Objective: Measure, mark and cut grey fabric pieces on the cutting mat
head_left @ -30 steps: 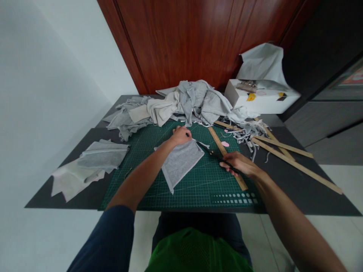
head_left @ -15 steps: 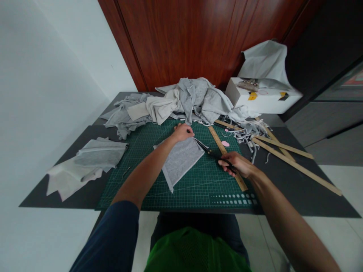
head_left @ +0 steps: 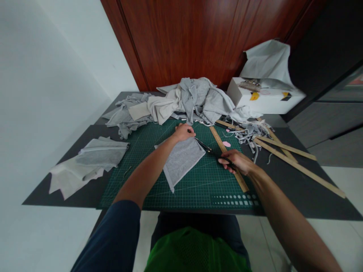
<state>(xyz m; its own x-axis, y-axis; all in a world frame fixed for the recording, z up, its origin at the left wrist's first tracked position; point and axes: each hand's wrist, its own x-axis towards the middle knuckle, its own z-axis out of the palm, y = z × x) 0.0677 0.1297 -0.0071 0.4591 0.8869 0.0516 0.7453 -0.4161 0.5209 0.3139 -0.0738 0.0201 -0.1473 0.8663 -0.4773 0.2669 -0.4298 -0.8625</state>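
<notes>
A grey cloth piece (head_left: 183, 162) lies on the green cutting mat (head_left: 153, 196), one corner toward me. My left hand (head_left: 185, 133) is closed on the cloth's far edge, fingers bent; a small dark spot shows by the fingertips, too small to name. In my right hand (head_left: 236, 160) are black-handled scissors (head_left: 208, 149), fingers through or around the handles. Their blades point left and away from me, along the cloth's upper right edge near my left hand. A wooden ruler (head_left: 218, 139) runs partly beneath my right hand and the scissors.
Crumpled grey and cream fabric (head_left: 195, 98) is heaped along the back. Folded cloth (head_left: 100, 155) lies at the left. On the right are fabric scraps (head_left: 252, 132) and long wooden strips (head_left: 300, 166). A white box (head_left: 263, 100) stands at the back right, and a pink paper piece (head_left: 227, 144) lies by the ruler.
The scissor blades look closer together, and the bit of cloth edge beside them no longer sticks out to the right. Both hands stay nearly in place; the view has shifted slightly.
</notes>
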